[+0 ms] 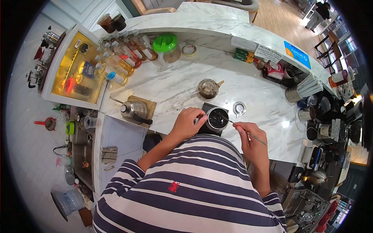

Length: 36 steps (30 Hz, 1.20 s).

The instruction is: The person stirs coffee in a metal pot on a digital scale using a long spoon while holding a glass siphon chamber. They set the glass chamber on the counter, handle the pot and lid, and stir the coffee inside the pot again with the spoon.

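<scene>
A round metal cup (208, 125) with dark contents stands on a black square scale or plate (210, 105) at the counter's front edge. My left hand (188, 122) is closed at the cup's left side, fingers and thumb pinched at its rim or handle. My right hand (252, 140) grips a thin metal spoon (258, 138) whose far end reaches into the cup. Behind the cup sits a glass teapot (208, 89), its spout pointing right. A small metal strainer or lid (239, 108) lies to the cup's right.
On the left, a gooseneck kettle (134, 110) rests on a wooden board (149, 104). Several bottles (124, 58), a green-lidded jug (166, 43) and a tape roll (189, 50) line the back left. Straws in a metal holder (293, 94) stand right. A person (320, 15) is far off.
</scene>
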### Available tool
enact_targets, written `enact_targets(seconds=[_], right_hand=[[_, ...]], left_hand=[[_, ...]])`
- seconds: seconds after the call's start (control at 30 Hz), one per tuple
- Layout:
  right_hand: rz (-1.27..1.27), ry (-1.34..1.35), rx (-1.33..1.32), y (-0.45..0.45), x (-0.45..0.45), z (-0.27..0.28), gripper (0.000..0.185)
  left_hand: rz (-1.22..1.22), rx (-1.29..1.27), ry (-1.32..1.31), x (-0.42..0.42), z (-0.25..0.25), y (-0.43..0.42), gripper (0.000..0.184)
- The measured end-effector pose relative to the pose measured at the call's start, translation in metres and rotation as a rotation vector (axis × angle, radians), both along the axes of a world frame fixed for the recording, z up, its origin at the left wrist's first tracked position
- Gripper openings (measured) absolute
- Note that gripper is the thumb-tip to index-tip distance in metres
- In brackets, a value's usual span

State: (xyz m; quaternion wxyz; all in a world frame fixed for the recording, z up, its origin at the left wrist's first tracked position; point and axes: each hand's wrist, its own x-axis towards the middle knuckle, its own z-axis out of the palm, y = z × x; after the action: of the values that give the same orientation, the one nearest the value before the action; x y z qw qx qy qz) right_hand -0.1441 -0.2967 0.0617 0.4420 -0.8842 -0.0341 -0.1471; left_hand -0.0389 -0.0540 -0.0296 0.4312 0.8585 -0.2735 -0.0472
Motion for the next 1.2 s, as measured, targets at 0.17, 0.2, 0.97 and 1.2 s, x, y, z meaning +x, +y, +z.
enact_targets(seconds=[0.17, 0.2, 0.97, 1.2], right_hand=[[0.018, -0.016, -0.016, -0.0028, -0.0038, 0.0014, 0.008], [-0.002, -0.003, -0.012, -0.003, -0.0041, 0.0016, 0.008], [0.016, -0.036, -0.05, -0.0039, -0.0048, 0.0038, 0.009], [0.052, -0.051, -0.054, 0.002, -0.0002, 0.0024, 0.009]], left_hand=[[0.013, 0.013, -0.011, -0.0011, 0.0001, 0.0001, 0.017], [0.016, 0.014, -0.019, -0.0018, 0.0004, 0.0, 0.017], [0.036, -0.008, 0.009, -0.0057, 0.0054, 0.0013, 0.02], [0.037, -0.021, -0.011, -0.0077, 0.0018, 0.001, 0.021]])
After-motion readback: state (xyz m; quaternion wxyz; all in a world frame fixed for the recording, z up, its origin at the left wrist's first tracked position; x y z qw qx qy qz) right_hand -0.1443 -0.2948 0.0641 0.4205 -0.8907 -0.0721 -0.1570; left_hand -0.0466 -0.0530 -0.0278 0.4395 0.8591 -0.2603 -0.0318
